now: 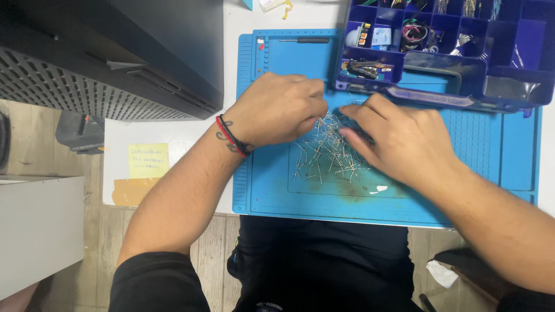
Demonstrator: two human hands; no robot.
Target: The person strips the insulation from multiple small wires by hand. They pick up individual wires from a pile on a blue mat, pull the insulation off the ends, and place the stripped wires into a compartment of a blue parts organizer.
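Observation:
A loose pile of small wire-legged electronic parts lies in the middle of a blue work mat. My left hand hovers over the pile's left edge with fingers curled and pinched at a few of the parts. My right hand rests on the pile's right side, fingers bent down into it. Whether either hand actually holds a part is hidden by the fingers. A red and black cord bracelet circles my left wrist.
A dark blue compartment box with small components sits at the mat's far right edge. A black perforated case stands at the left. A yellow sticky note lies on the white table. A screwdriver rests at the mat's top.

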